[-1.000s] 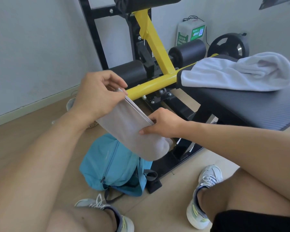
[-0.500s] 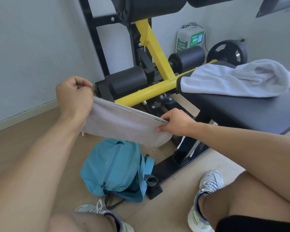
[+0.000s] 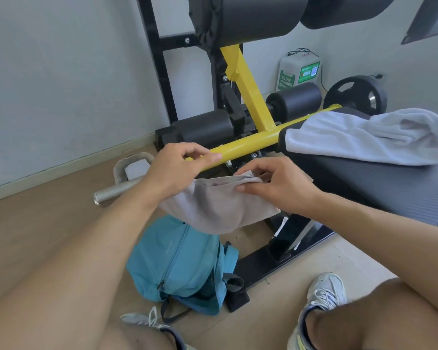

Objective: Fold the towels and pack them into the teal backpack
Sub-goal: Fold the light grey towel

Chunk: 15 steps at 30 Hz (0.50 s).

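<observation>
Single head-worn wide-angle view, forward and down, close over the floor [image 3: 48, 231].

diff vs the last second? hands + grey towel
The left hand and right hand moved together, folding the grey towel: it was stretched between them, now it sags doubled, both top edges pinched close. Nothing was let go. The teal backpack on the floor and the white towel on the bench stayed put.

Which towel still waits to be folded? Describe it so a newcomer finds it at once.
Start at the black padded bench on the right. On its top lies a crumpled white terry towel, touched by neither hand. Unlike the grey-beige towel held above the teal backpack, it is white and bunched up.
</observation>
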{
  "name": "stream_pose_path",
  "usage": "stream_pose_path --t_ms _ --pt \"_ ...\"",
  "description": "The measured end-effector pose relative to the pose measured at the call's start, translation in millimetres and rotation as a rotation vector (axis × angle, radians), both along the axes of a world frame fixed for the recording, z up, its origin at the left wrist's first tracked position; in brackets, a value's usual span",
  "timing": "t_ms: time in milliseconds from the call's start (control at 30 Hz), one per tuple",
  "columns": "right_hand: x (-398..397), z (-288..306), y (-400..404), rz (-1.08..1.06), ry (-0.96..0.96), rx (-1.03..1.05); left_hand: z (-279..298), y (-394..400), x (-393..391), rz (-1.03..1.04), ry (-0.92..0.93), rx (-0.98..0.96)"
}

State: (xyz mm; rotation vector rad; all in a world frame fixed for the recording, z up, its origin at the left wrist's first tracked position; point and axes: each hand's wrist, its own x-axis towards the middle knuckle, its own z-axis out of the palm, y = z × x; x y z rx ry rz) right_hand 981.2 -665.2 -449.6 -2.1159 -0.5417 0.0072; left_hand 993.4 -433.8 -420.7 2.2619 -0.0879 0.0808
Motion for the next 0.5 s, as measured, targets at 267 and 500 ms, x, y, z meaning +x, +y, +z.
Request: stream_pose_path --t_ms 267,500 --pt "-10 19 2 -0.073 -0.055 0.139 10 -28 -12 -0.336 0.179 -0.163" --pt "-9 19 -3 -0.157 -0.031 0.153 8 -30 -16 -0.383 0.176 -0.171"
